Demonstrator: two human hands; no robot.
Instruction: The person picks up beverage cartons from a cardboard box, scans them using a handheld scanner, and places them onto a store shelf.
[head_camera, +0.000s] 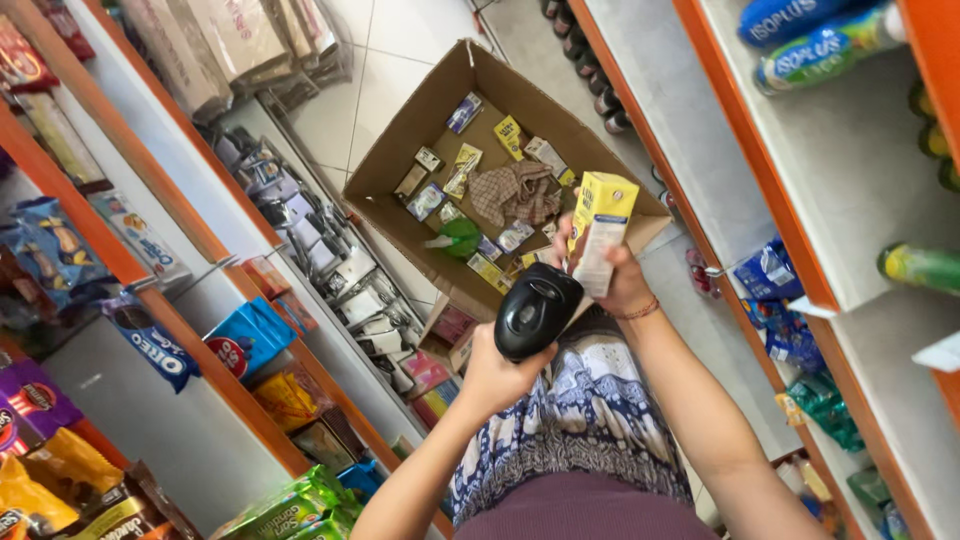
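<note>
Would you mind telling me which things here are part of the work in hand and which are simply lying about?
In hand:
- black handheld scanner, held in the left hand
- small yellow carton, held in the right hand
- open cardboard box of small packets on the floor

Lying about:
- blue biscuit packs on the shelf
- green bottle on the shelf

Yellow-white carton above open cardboard box of small packets.

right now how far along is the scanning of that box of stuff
Done: cannot tell; nothing shows scanned items set apart. In hand: the right hand holds a yellow carton, the left hand aims a black scanner at it. Left: many small packets still lie in the cardboard box.
</note>
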